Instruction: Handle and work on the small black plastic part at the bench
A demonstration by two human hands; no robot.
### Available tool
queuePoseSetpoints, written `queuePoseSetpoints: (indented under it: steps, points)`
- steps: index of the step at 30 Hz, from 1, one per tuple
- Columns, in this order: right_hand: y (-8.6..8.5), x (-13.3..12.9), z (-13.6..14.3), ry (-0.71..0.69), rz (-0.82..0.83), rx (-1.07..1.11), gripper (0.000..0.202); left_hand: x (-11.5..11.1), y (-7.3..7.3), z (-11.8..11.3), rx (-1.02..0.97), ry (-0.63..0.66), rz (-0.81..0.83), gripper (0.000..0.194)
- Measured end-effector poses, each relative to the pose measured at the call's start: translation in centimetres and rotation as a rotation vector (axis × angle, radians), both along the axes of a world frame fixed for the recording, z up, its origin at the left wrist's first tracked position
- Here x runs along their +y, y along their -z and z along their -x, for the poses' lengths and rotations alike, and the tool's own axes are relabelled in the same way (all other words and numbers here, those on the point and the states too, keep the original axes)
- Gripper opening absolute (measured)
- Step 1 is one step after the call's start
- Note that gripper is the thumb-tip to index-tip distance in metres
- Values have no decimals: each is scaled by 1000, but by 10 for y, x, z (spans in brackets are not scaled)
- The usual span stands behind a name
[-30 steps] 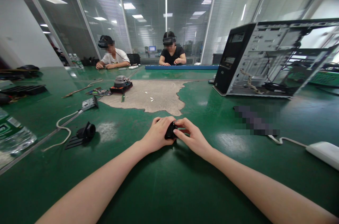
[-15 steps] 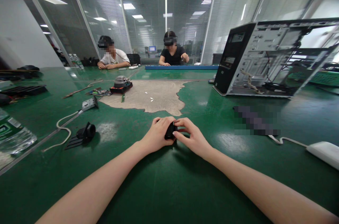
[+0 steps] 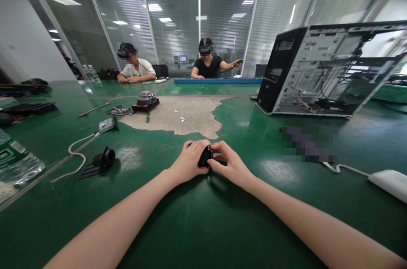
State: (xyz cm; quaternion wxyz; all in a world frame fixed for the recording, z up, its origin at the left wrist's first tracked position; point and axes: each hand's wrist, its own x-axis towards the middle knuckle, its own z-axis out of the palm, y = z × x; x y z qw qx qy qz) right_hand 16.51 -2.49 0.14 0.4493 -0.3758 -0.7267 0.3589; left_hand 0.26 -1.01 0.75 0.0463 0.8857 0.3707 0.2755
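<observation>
A small black object (image 3: 204,157) is held between both hands above the green table (image 3: 203,226), near the middle of the head view. My left hand (image 3: 190,159) wraps round its left side, with the thumb underneath. From the right, my right hand (image 3: 231,162) pinches its edge with thumb and fingertips. The fingers hide much of the object, so I cannot tell what it is. Just beyond the hands lies a bare tan patch (image 3: 190,112) in the green surface.
An open computer case (image 3: 282,74) stands at right, with a pixelated item (image 3: 307,144) and white adapter (image 3: 389,182) nearer. At left are a black bracket (image 3: 103,159), metal part (image 3: 108,124), water bottle (image 3: 19,159) and fan unit (image 3: 145,100). Two people sit opposite.
My hands and the black object have hardly moved. Across the table, the person in black has stretched an arm out to the right, with a small dark thing in the hand.
</observation>
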Motion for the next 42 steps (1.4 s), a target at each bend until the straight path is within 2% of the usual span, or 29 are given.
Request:
queuePoseSetpoints:
  steps: [4, 12, 15, 20, 24, 32, 37, 42]
  points:
    - [-1, -1, 0, 13, -7, 14, 14, 0, 1, -1, -16, -14, -3, 55]
    - [2, 2, -1, 0, 80, -4, 22, 0, 1, -1, 3, -15, 7, 52]
    - [1, 1, -1, -33, 33, -4, 21, 0, 1, 0, 10, -12, 11, 54]
    - [2, 0, -2, -3, -41, 10, 18, 0, 1, -1, 3, -16, -1, 56]
    - [4, 2, -1, 2, 0, 37, 17, 0, 0, -1, 6, -15, -2, 54]
    - [7, 8, -7, 137, 73, 132, 23, 2, 2, -1, 2, -17, -13, 56]
    - [4, 9, 3, 25, 181, 200, 25, 1, 4, -1, -6, -30, -26, 53]
    - [6, 11, 8, 29, 261, 207, 29, 0, 4, -2, 6, -26, -46, 53]
